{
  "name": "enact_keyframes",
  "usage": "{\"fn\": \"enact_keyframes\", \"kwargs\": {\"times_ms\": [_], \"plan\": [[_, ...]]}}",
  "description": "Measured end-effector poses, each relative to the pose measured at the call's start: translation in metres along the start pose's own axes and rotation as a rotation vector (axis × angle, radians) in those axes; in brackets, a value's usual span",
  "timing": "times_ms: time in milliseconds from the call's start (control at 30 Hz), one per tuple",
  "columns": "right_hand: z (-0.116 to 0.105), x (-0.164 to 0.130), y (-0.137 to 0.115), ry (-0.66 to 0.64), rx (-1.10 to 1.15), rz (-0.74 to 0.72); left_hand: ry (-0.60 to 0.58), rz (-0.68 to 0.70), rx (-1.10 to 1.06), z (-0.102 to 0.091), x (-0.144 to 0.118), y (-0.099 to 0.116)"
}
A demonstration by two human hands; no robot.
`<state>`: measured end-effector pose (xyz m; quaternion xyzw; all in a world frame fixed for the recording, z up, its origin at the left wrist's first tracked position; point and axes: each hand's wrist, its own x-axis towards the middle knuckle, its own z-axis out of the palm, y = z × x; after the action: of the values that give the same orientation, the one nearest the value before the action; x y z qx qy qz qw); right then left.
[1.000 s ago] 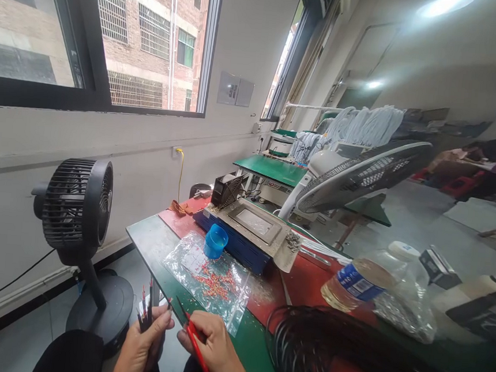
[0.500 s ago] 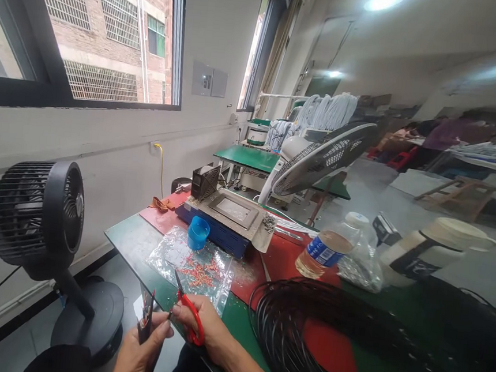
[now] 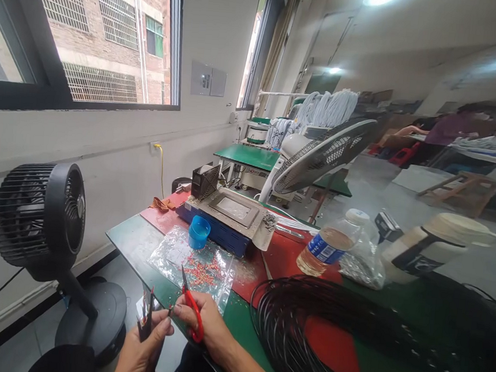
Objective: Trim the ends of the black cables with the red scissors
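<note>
Since a second ago, right hand (image 3: 208, 320) has closed in on left hand (image 3: 143, 351), red scissors (image 3: 191, 300) swinging steeper. Left fingers grasp black cables (image 3: 144, 328) at 7 o'clock; right fingers grip scissors. Some ends show inner wires (image 3: 152, 293); how many remain, can't tell.

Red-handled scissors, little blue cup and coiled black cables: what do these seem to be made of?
Scissors: handles look like smooth plastic, evenly red; the dark, pointed blades are probably metal.
Blue cup: likely glossy plastic, slightly see-through.
Black cables: apparently plastic or rubber sheathing, given their supple loops and soft sheen; I can't tell which.
</note>
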<state>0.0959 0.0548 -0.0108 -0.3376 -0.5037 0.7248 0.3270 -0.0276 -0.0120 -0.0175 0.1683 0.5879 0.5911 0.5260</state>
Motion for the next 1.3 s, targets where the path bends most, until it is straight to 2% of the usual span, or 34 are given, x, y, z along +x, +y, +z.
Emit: {"fn": "enact_keyframes", "kwargs": {"times_ms": [167,300,433,500,567,700,967,1300], "plan": [[-0.001,0.002,0.004,0.014,-0.03,0.022,-0.006,0.003,0.063,0.002,-0.003,0.003],[-0.003,0.002,0.003,-0.014,-0.081,0.025,-0.036,-0.071,0.026,0.0,-0.005,0.008],[-0.001,-0.005,-0.01,-0.194,-0.174,-0.063,0.015,-0.136,-0.08,-0.006,-0.004,0.014],[0.001,-0.01,-0.016,-0.3,-0.181,-0.016,0.02,-0.137,-0.108,-0.01,-0.003,0.016],[0.004,-0.013,-0.018,-0.349,-0.164,0.065,0.014,-0.121,-0.135,-0.013,-0.002,0.017],[0.005,-0.013,-0.015,-0.365,-0.145,0.139,0.027,-0.119,-0.158,-0.016,0.0,0.015],[0.003,-0.012,-0.01,-0.399,-0.139,0.138,0.029,-0.184,-0.168,-0.015,-0.002,0.016],[0.003,-0.012,-0.01,-0.402,-0.144,0.149,-0.033,-0.171,-0.176,-0.02,0.0,0.01]]}}
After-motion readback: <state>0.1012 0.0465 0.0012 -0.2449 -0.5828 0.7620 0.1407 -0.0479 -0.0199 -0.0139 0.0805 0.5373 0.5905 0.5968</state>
